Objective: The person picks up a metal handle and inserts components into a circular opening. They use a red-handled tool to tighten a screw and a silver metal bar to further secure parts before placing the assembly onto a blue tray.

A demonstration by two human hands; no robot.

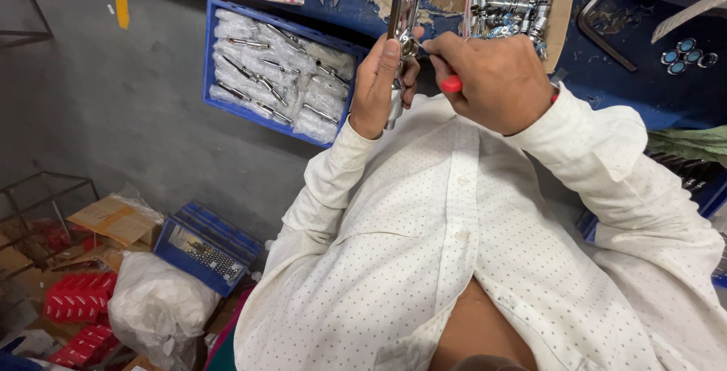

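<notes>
The left hand [381,83] is wrapped around a long chrome fitting [402,15], thumb pressed along its side, holding it upright above the near edge of the blue workbench [628,87]. The right hand [496,83] is closed around a red-handled screwdriver [448,82], its thin shaft meeting the fitting just beside the left thumb. A blue tray of bagged chrome parts [276,72] overhangs the bench edge just left of the hands, a cardboard sheet of loose chrome fittings [511,0] lies close behind them, and bare grey floor [113,106] opens further left.
</notes>
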